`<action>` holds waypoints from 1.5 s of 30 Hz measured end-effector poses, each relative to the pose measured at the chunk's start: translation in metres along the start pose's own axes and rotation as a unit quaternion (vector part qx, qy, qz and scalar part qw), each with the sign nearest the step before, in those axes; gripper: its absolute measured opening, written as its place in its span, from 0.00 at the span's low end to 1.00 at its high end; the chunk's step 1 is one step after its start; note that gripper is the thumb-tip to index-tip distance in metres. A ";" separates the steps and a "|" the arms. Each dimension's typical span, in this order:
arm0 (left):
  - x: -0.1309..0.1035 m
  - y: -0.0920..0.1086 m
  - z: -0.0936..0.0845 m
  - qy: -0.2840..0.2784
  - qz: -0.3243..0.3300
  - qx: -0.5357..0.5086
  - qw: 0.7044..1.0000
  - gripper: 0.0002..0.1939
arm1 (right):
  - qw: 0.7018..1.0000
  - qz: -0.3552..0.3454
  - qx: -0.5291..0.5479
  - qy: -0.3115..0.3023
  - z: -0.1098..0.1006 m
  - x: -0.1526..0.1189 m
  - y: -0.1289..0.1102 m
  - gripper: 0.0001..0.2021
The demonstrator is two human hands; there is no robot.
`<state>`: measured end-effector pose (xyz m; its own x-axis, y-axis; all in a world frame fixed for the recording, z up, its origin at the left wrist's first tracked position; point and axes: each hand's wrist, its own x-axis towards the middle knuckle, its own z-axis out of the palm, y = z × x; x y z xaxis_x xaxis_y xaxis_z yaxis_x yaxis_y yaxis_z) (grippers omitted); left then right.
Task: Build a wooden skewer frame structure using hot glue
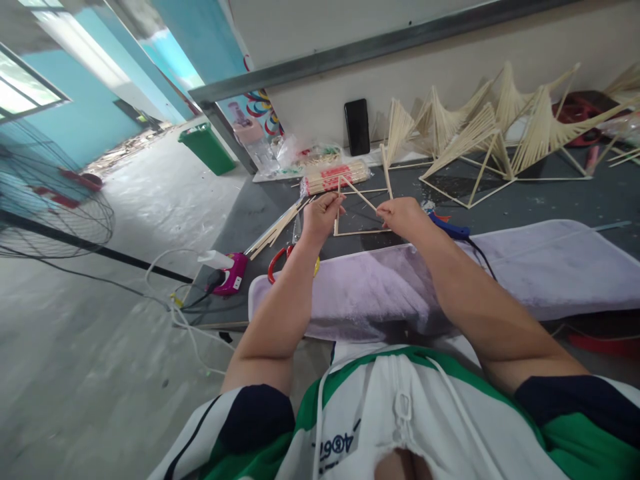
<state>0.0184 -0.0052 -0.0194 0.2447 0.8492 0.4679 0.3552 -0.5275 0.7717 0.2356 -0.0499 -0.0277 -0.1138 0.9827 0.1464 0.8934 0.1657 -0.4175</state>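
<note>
Both hands are at a small frame of thin wooden sticks [363, 233] on the dark table. My left hand [325, 212] is closed on the frame's left side, around an upright stick. My right hand [397, 217] pinches the lower end of a slanting stick [361, 193] at the frame's right side. That stick's upper end meets the top of the upright near my left fingers. A fan of sticks [399, 130] rises behind my right hand. The fingertips are partly hidden.
Finished stick models [493, 133] stand at the back right. A black phone [357, 127] leans on the wall beside packed sticks [337, 177]. Red-handled scissors [279, 264], a blue glue gun [450, 228], a purple power strip [233, 275] and a lilac cloth [370, 287] lie nearer.
</note>
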 end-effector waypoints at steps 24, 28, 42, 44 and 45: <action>0.000 0.000 0.000 -0.003 -0.001 -0.004 1.000 0.11 | 1.000 0.005 -0.010 -0.002 -0.004 -0.002 -0.003 0.18; 0.000 0.000 0.000 -0.001 0.001 -0.010 1.000 0.12 | 1.000 -0.003 -0.007 0.001 -0.003 -0.002 -0.003 0.18; 0.000 -0.001 0.000 -0.002 -0.004 -0.003 1.000 0.12 | 1.000 0.000 -0.008 -0.002 -0.004 -0.002 -0.003 0.18; 0.000 -0.001 0.000 -0.001 -0.006 -0.002 1.000 0.12 | 1.000 0.003 -0.005 -0.001 -0.004 -0.002 -0.003 0.18; 0.000 -0.001 0.000 -0.002 -0.007 -0.001 1.000 0.12 | 1.000 0.003 -0.005 -0.002 -0.004 -0.002 -0.003 0.18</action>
<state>0.0182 -0.0050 -0.0200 0.2434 0.8563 0.4554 0.3561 -0.5157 0.7792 0.2346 -0.0532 -0.0230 -0.1103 0.9838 0.1412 0.8980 0.1595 -0.4101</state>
